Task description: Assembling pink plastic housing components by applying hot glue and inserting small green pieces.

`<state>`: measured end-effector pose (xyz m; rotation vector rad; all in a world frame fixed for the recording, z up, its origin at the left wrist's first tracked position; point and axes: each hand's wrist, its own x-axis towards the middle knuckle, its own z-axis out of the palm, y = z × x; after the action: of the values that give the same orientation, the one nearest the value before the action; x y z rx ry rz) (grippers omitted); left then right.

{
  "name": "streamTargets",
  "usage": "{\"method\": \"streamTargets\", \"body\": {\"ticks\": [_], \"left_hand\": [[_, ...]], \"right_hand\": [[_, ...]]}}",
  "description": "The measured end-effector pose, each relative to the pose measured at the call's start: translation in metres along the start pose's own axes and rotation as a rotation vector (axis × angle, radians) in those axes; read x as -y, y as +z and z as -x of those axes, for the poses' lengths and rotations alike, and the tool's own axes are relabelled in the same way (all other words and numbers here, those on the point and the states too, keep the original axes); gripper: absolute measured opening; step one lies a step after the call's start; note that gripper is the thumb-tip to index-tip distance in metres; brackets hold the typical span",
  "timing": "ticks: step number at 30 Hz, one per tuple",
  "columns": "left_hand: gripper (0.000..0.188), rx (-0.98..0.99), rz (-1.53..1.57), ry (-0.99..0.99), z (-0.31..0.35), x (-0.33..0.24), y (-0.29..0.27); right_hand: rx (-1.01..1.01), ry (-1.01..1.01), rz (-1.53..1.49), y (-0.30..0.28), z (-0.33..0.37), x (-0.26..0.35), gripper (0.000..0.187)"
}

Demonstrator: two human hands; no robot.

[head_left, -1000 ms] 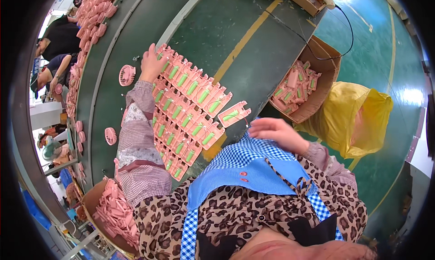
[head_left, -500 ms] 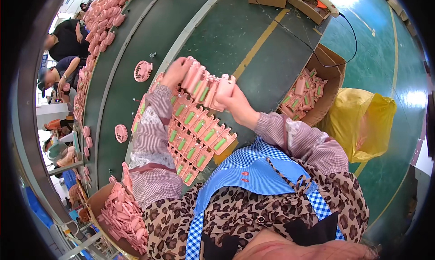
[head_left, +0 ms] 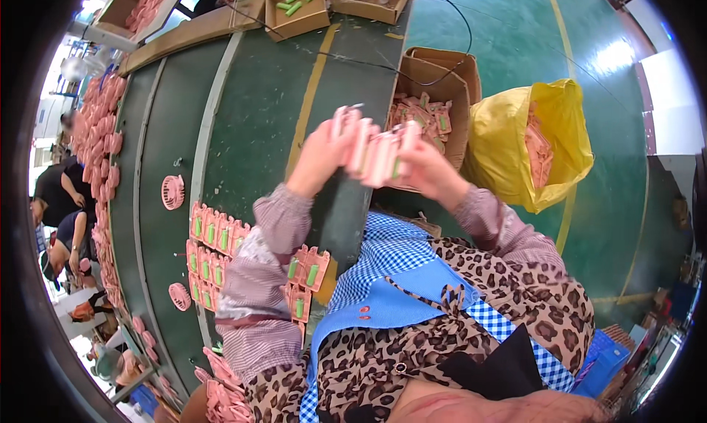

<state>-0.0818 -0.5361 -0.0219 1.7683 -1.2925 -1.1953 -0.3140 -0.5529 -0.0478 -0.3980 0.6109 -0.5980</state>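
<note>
Two hands are gripping one pink stack, just left of the big brown box (head_left: 434, 73): the left hand (head_left: 320, 158) is clasping the far end of the stack (head_left: 375, 156), and the right hand (head_left: 434, 174) is pinching the end nearer the box. Several cases are sitting pressed together there, blurring too much for an exact count. So one batch is riding up off the bench (head_left: 254, 91), while the remaining cases (head_left: 223, 235) are lying in rows well left of the box and closer to the wearer; at least a dozen are showing, with the left sleeve (head_left: 258, 290) hiding any others. Call that partway, judging by what is showing! Inside the box, more pink pieces (head_left: 423, 117) are heaping up, too jumbled to count. One yellow bag (head_left: 493, 139) is standing just right of the box; two round grilles (head_left: 173, 192) are resting far left of it; four green cells (head_left: 294, 9) are lying in one tray (head_left: 303, 26), beyond the box and leftward.
</note>
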Motion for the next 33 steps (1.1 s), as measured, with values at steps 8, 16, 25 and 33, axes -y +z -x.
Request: {"method": "streamTargets", "body": {"ticks": [8, 16, 25, 33], "left_hand": [[0.063, 0.083, 0.014, 0.043, -0.015, -0.039, 0.026], [0.039, -0.432, -0.082, 0.082, 0.091, 0.026, -0.159], [0.079, -0.765, -0.871, -0.217, 0.168, 0.172, -0.252], [0.091, -0.621, -0.895, -0.508, 0.152, 0.162, -0.235]], "right_hand": [[-0.203, -0.015, -0.13, -0.141, -0.107, 0.015, 0.027], [-0.373, -0.117, 0.38, -0.128, -0.15, -0.001, 0.035], [0.068, -0.087, 0.798, 0.034, 0.021, -0.058, 0.04], [0.378, 0.731, 0.542, 0.106, 0.038, -0.079, 0.044]]}}
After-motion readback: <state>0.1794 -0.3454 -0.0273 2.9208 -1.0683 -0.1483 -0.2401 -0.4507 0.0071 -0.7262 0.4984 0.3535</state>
